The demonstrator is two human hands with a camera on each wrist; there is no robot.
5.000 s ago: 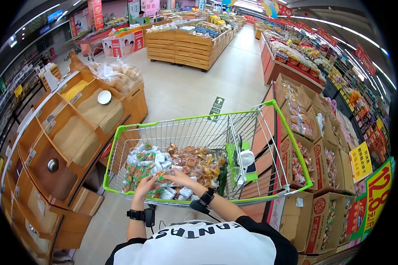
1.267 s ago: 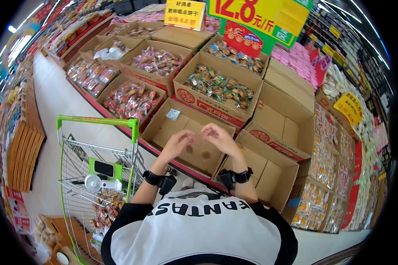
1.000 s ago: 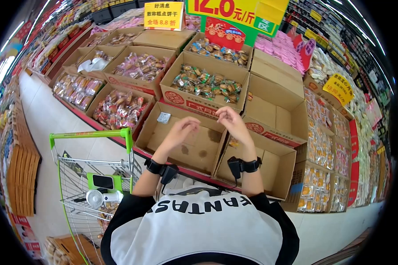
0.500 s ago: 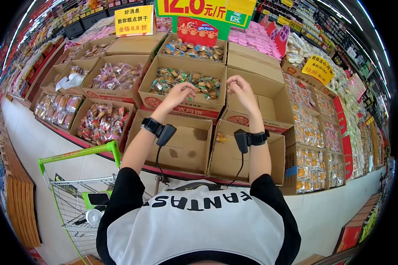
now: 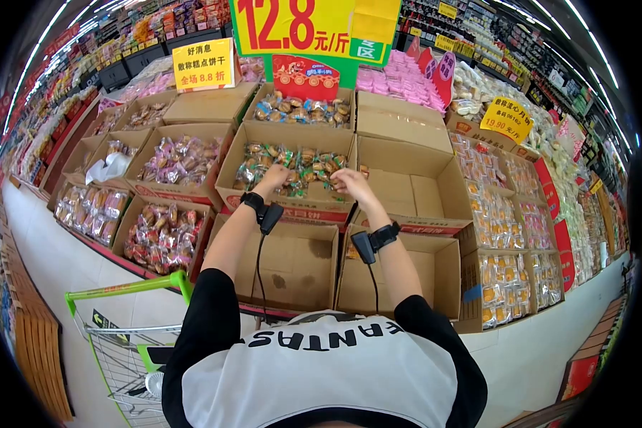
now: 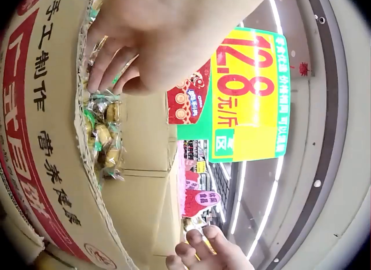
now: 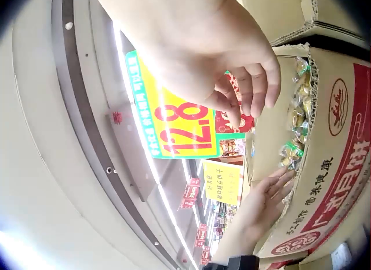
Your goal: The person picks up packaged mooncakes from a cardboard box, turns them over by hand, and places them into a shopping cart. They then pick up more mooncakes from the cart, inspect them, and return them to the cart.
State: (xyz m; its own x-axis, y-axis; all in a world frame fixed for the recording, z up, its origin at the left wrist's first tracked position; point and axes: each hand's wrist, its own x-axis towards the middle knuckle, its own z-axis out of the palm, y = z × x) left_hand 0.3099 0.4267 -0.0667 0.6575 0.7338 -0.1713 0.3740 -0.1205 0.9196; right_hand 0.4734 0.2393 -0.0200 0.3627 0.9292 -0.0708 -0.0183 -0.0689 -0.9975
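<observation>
A cardboard box [image 5: 232,182], printed with red markings, holds wrapped mooncakes [image 5: 314,162] in clear packets with green trim. My left hand [image 5: 275,176] reaches over the front rim, its loosely bent fingers among the packets. In the left wrist view those fingers [image 6: 107,67] overlap the mooncakes [image 6: 105,136], and none shows lifted. Near the box's right front corner is my right hand [image 5: 353,185], its fingers relaxed and slightly bent. The right wrist view shows that hand [image 7: 214,73] above the box, holding nothing visible, while the left hand [image 7: 266,200] lies at the rim.
Two low boxes with bare bottoms [image 5: 296,267] lie in front. Another such box [image 5: 414,182] stands right, beside trays of packaged cakes [image 5: 503,221]. Boxes of red-wrapped cakes [image 5: 165,239] are left. A green-handled cart [image 5: 128,287] stands front left. A price sign [image 5: 299,27] rises behind.
The person has turned from the cart with its packets to the box display. Both hands have moved forward, over the low front box, to the box of green-trimmed mooncakes.
</observation>
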